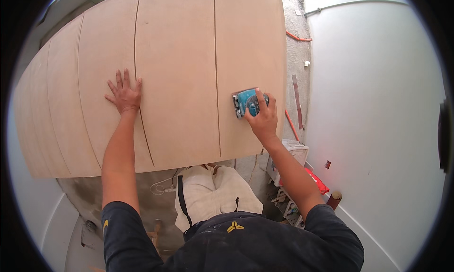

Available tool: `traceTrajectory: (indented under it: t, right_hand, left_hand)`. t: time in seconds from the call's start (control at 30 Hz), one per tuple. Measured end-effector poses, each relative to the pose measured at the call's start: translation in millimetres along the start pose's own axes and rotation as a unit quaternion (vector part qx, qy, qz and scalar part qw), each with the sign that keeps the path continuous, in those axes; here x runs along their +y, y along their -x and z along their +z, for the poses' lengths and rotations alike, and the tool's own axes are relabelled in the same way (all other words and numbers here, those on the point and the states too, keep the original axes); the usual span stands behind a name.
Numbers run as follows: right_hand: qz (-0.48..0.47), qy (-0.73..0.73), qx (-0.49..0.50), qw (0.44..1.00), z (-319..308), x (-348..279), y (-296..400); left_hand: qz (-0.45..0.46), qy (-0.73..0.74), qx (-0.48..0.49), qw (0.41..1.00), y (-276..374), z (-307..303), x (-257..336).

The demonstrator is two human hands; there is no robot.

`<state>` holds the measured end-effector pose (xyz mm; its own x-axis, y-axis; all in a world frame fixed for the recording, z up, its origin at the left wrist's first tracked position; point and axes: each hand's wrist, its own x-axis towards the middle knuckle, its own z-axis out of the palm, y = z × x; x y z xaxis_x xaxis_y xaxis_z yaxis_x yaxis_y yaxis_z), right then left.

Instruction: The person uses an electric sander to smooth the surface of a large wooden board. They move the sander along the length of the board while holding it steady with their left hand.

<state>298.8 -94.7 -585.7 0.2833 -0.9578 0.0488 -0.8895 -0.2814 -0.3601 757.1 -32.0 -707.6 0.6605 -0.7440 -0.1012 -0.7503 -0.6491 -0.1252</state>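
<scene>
A large pale wooden panel (177, 59) with several long dark grooves lies before me. My left hand (125, 94) rests flat on it with the fingers spread, its thumb side beside a groove, holding nothing. Farther right, my right hand (264, 117) grips a teal and black electric palm sander (247, 101) from above. The sander sits on the panel between the rightmost groove and the right edge. Its sanding face is hidden beneath it.
Past the panel's right edge, an orange conduit (291, 124) and a strip of sandpaper (297, 101) lie on the rough floor. A white plastic bin (298, 153) and a sandpaper roll (334, 200) stand near the white wall (372, 94). A white cable (159, 188) trails under the panel.
</scene>
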Motion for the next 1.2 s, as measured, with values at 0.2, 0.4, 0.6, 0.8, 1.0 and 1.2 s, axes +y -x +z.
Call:
traceTrajectory:
  t: [0.2, 0.4, 0.6, 0.8, 1.0, 1.2]
  right_hand:
    - [0.022, 0.007, 0.005, 1.0, 19, -1, -113]
    - [0.047, 0.005, -0.01, 0.999, 23, -8, -219]
    - [0.039, -0.006, -0.028, 0.999, 11, 4, -167]
    - [0.033, -0.013, -0.046, 0.998, -11, 13, -23]
    - [0.046, -0.017, -0.06, 0.997, -26, 28, 117]
    - [0.053, -0.006, -0.095, 0.994, -39, 35, 212]
  left_hand:
    - [-0.001, -0.009, -0.022, 1.0, -1, -6, 1]
    - [0.003, 0.019, -0.015, 1.0, -1, -2, -2]
    - [-0.002, -0.003, -0.011, 1.0, -3, 5, -2]
    - [0.005, -0.014, 0.012, 1.0, -4, 13, -4]
    - [0.002, -0.023, 0.013, 1.0, -5, 18, -5]
    - [0.009, 0.004, 0.033, 0.999, -3, 20, -5]
